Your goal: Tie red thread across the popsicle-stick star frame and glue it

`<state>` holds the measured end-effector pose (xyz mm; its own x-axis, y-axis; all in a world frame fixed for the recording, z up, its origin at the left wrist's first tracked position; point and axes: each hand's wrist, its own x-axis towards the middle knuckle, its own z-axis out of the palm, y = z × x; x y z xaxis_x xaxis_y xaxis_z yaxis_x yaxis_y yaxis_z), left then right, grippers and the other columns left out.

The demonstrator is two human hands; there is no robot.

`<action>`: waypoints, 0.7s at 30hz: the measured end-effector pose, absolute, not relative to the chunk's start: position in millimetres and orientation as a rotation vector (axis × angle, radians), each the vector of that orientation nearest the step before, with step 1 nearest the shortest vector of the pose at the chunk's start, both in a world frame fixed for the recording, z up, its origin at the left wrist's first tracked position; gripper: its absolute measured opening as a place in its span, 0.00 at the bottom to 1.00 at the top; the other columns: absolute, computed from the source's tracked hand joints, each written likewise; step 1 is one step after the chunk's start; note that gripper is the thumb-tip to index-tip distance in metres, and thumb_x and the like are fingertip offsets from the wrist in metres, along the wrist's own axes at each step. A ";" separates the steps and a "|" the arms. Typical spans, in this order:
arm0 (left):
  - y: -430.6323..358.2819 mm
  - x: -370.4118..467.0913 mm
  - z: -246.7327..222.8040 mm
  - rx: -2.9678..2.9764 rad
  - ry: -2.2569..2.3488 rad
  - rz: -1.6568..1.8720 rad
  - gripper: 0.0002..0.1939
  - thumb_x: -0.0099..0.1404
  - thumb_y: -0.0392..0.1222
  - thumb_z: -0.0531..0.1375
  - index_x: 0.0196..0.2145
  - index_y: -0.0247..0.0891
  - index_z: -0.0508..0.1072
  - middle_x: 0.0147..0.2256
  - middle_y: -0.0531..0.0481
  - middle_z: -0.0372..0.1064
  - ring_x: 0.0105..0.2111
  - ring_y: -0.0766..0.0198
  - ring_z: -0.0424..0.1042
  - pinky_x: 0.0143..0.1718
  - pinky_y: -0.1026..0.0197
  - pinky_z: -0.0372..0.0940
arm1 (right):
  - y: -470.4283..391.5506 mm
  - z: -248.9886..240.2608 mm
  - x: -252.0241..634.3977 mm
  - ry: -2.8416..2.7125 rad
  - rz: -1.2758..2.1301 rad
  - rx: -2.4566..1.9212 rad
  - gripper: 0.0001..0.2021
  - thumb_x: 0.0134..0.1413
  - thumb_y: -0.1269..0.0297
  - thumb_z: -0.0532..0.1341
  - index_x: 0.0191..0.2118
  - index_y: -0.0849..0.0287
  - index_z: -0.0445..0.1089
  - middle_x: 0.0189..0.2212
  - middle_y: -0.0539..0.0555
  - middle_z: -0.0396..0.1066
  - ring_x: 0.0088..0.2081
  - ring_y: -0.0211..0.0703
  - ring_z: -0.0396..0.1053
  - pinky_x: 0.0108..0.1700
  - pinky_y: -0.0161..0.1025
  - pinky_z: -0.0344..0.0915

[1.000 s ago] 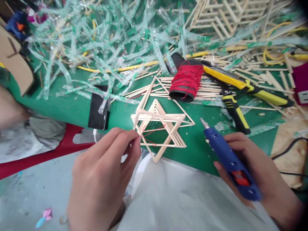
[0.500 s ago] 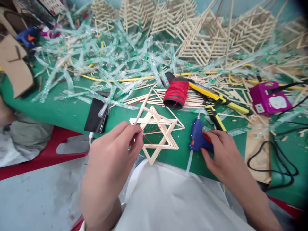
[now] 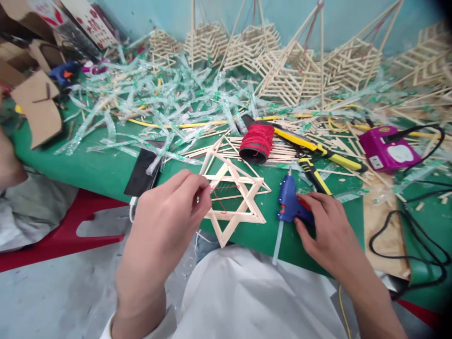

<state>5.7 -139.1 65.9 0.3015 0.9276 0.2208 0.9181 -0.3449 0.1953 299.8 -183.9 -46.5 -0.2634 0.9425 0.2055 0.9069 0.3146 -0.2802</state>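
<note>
A six-pointed star frame of thin wooden sticks is on the green table at its near edge, several layers thick. Red thread crosses its opening in two strands that meet at the fingertips of my left hand. Those fingers are closed in a pinch on the thread, and the hand hides the star's left corner. To the right, my right hand has its fingers around the handle of a blue glue gun. The gun lies with its nozzle pointing away from me and a clear glue stick sticking out behind.
Behind the star are a spool of red thread, yellow-black cutters and loose sticks. A black phone lies left; a purple box with a cable sits right. Plastic strips and stacked stick frames fill the back.
The whole view has shifted, showing more of the wall behind. Against the table, my left hand has moved little and the star looks slightly turned. My right hand stays on the glue gun.
</note>
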 end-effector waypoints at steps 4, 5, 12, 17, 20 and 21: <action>-139.6 4.6 63.8 2.505 1.761 0.502 0.08 0.69 0.34 0.55 0.31 0.39 0.69 0.27 0.56 0.66 0.24 0.70 0.63 0.27 0.66 0.56 | -184.5 -53.2 300.5 -2.215 0.085 -1.663 0.20 0.61 0.65 0.58 0.57 0.67 0.66 0.49 0.68 0.67 0.49 0.60 0.67 0.52 0.55 0.70; -139.7 4.7 63.5 2.502 1.766 0.504 0.08 0.69 0.33 0.55 0.31 0.39 0.69 0.27 0.56 0.66 0.24 0.70 0.63 0.27 0.66 0.56 | -184.6 -54.4 300.3 -2.207 0.070 -1.668 0.20 0.61 0.65 0.59 0.57 0.67 0.66 0.49 0.67 0.68 0.49 0.60 0.68 0.51 0.55 0.70; -140.9 6.8 64.9 2.465 1.783 0.500 0.08 0.70 0.33 0.56 0.32 0.40 0.68 0.27 0.57 0.65 0.25 0.71 0.63 0.28 0.66 0.57 | -184.7 -54.9 299.2 -2.168 0.088 -1.669 0.22 0.59 0.65 0.60 0.57 0.67 0.66 0.49 0.68 0.67 0.49 0.61 0.68 0.50 0.56 0.70; -137.4 5.8 66.2 2.518 1.754 0.519 0.08 0.69 0.31 0.57 0.31 0.38 0.68 0.26 0.59 0.62 0.24 0.74 0.61 0.28 0.70 0.57 | -185.5 -55.2 299.0 -2.130 0.137 -1.647 0.22 0.58 0.66 0.61 0.58 0.63 0.65 0.50 0.66 0.67 0.50 0.61 0.68 0.51 0.56 0.70; -135.1 6.3 66.2 2.538 1.748 0.540 0.08 0.68 0.29 0.57 0.31 0.38 0.67 0.26 0.59 0.62 0.24 0.76 0.61 0.28 0.71 0.56 | -186.5 -55.6 299.1 -2.097 0.154 -1.624 0.23 0.58 0.66 0.61 0.59 0.61 0.64 0.50 0.66 0.67 0.51 0.61 0.68 0.52 0.57 0.69; -134.6 6.6 66.1 2.536 1.752 0.540 0.08 0.68 0.29 0.58 0.31 0.37 0.67 0.26 0.60 0.62 0.24 0.76 0.60 0.27 0.71 0.56 | -186.9 -55.3 299.3 -2.082 0.166 -1.611 0.23 0.58 0.67 0.61 0.59 0.61 0.64 0.50 0.66 0.67 0.51 0.61 0.67 0.52 0.57 0.69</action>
<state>6.6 -134.6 66.1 0.3137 0.9094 0.2730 0.9053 -0.3732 0.2030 299.3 -186.9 -55.3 -0.1762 0.9346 0.3089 0.8738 0.2930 -0.3882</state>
